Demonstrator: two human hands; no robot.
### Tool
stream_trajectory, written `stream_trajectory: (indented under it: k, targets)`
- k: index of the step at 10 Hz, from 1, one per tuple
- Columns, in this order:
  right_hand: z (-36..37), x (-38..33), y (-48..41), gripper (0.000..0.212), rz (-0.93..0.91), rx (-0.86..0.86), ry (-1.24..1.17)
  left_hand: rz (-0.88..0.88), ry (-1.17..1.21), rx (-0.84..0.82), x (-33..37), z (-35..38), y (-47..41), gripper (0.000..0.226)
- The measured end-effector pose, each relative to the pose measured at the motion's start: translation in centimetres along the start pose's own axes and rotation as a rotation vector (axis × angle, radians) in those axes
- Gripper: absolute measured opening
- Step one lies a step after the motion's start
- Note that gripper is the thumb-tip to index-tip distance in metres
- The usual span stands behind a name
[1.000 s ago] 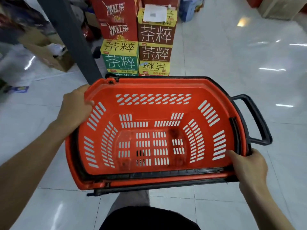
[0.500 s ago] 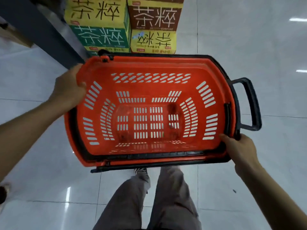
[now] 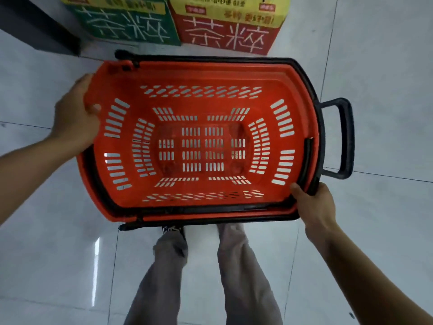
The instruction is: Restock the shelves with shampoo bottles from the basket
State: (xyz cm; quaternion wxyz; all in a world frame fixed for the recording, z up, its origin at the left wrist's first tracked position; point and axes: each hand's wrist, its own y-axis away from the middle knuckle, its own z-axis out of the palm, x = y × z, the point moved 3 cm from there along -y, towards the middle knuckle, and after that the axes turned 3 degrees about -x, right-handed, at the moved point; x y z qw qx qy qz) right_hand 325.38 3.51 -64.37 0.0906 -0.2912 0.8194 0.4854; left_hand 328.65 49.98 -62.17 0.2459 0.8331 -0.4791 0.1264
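An orange plastic shopping basket (image 3: 121, 73) with black trim and a black pull handle (image 3: 344, 139) on its right side fills the middle of the view, held level above the floor. Nothing lies inside it; the slotted bottom shows the tiles below. My left hand (image 3: 75, 118) grips the basket's left rim, thumb over the inner edge. My right hand (image 3: 314, 205) grips the near right corner of the rim. No shampoo bottles or shelves are in sight.
Stacked cartons stand on the floor just beyond the basket, a green one (image 3: 126, 26) and a red and yellow one (image 3: 227, 31). A dark upright post (image 3: 35, 26) rises at the upper left. My legs (image 3: 206, 277) stand below on glossy white tiles.
The view has tilted further down and the basket has sunk toward the floor, close in front of the cartons. Both hands keep their grip on the rim.
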Motion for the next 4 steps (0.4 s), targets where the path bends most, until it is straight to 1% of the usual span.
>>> stream_trajectory:
  k: [1,2,3,4]
  targets:
    - [2.3,1.1,-2.6,0.037,0.031,-0.001,-0.018,0.026,0.006,-0.012,-1.3,3.3,-2.2,0.057]
    - [3.6,2.6,-3.1,0.035,0.049,-0.011,-0.064,0.026,0.001,-0.015,-3.0,5.4,-2.9,0.053]
    - [4.0,2.9,-2.6,0.041,0.007,0.009,0.021,0.004,-0.004,-0.030,-3.7,5.7,-3.1,0.051]
    - [3.6,1.7,-1.5,0.064,0.049,0.058,0.131,-0.022,-0.089,-0.119,-2.7,5.1,-2.6,0.049]
